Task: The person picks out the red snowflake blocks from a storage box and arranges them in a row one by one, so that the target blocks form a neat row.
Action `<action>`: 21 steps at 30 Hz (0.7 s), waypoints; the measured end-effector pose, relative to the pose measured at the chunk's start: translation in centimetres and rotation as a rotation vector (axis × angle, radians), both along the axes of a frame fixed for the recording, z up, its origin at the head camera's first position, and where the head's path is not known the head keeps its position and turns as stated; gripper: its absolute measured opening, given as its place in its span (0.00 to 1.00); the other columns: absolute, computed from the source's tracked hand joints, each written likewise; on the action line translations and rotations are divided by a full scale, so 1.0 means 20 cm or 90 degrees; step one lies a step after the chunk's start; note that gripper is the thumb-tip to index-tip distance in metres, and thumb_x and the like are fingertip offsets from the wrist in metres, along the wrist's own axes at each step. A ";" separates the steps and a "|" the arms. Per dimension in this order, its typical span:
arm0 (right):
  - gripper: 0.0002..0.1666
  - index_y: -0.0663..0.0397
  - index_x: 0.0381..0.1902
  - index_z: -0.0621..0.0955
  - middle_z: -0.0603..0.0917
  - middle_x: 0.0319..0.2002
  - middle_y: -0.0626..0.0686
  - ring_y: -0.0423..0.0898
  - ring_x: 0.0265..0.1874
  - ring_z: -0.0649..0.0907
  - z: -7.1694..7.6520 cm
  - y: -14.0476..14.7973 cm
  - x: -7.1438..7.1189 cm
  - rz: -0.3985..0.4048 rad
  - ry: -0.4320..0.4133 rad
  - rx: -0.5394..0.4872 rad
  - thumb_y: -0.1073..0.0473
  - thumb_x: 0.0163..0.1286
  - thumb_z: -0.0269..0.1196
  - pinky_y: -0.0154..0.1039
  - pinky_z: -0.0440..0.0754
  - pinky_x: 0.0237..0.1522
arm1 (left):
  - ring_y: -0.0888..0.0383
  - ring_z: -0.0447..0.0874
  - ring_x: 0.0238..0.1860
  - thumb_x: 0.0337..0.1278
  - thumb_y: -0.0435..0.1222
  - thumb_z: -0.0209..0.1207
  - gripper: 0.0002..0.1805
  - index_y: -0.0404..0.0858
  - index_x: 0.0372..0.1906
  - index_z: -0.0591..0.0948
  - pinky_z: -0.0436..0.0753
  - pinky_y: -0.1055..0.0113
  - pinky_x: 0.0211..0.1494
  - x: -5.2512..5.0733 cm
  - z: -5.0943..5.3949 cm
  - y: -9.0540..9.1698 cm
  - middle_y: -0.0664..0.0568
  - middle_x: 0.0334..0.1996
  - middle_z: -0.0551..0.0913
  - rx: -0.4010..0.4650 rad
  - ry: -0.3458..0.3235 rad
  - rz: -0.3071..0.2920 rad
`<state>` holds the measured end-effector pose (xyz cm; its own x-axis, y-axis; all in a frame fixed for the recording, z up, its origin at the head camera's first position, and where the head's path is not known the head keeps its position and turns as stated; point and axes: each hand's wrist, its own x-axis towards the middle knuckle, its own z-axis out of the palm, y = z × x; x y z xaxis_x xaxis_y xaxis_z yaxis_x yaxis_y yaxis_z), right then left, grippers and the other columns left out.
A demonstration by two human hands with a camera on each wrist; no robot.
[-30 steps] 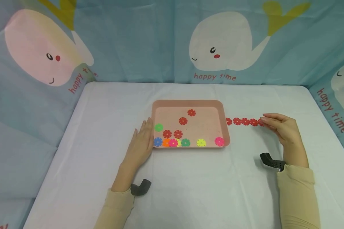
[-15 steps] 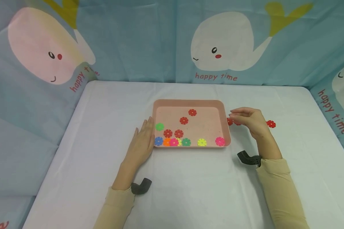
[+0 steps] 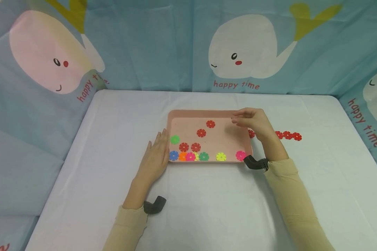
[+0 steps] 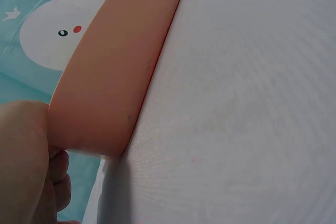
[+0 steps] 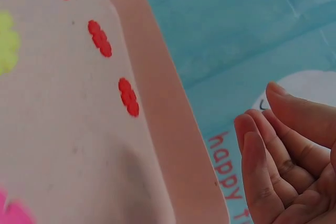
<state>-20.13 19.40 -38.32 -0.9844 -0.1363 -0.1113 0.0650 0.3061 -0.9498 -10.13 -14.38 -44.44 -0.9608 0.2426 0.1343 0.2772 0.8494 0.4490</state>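
Observation:
A pink tray [image 3: 207,113] sits mid-table with several flower-shaped plastic discs in it. Red discs [image 3: 201,132] lie toward its middle and left; a green disc [image 3: 175,139], a blue disc [image 3: 174,155] and a yellow disc [image 3: 221,156] are among the others. My left hand [image 3: 153,158] rests flat along the tray's left side, fingers straight. Over the tray's right end hovers my right hand [image 3: 254,122], fingers relaxed with nothing between them, as the right wrist view confirms. Right of the tray runs a row of red discs [image 3: 287,135], partly hidden by the right forearm.
A white cloth covers the table [image 3: 213,202]. Behind it and at both sides hangs a blue curtain [image 3: 150,45] printed with whales. A black wrist camera [image 3: 256,162] hangs over the tray's front right corner.
My right hand has left the right end of the red disc row and moved left, past the tray's right rim, to above the tray. The left hand stays put.

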 end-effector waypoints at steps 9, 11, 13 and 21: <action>0.21 0.67 0.49 0.80 0.86 0.36 0.51 0.41 0.35 0.84 -0.02 -0.15 -0.13 0.020 -0.025 0.019 0.60 0.61 0.67 0.34 0.81 0.44 | 0.49 0.47 0.73 0.70 0.39 0.42 0.32 0.36 0.74 0.50 0.50 0.42 0.70 0.00 -0.01 0.00 0.48 0.73 0.50 -0.003 0.003 -0.002; 0.21 0.67 0.49 0.80 0.86 0.36 0.52 0.40 0.35 0.83 -0.03 -0.17 -0.16 0.025 -0.014 0.037 0.59 0.61 0.67 0.33 0.81 0.43 | 0.50 0.46 0.73 0.70 0.39 0.42 0.32 0.36 0.74 0.50 0.50 0.43 0.70 0.00 -0.01 0.00 0.48 0.74 0.50 -0.005 0.003 -0.002; 0.20 0.66 0.48 0.81 0.86 0.37 0.53 0.40 0.35 0.82 -0.03 -0.20 -0.18 0.025 -0.008 0.052 0.59 0.61 0.67 0.33 0.80 0.42 | 0.50 0.46 0.73 0.70 0.39 0.42 0.32 0.36 0.74 0.49 0.50 0.43 0.70 0.00 -0.01 -0.01 0.48 0.74 0.50 -0.007 0.003 -0.003; 0.17 0.58 0.45 0.84 0.86 0.40 0.53 0.47 0.44 0.78 -0.09 -0.23 -0.22 0.087 -0.077 0.105 0.57 0.59 0.68 0.42 0.74 0.51 | 0.50 0.47 0.73 0.70 0.38 0.42 0.32 0.35 0.74 0.50 0.50 0.43 0.70 0.00 0.00 0.00 0.48 0.73 0.50 -0.004 0.001 -0.003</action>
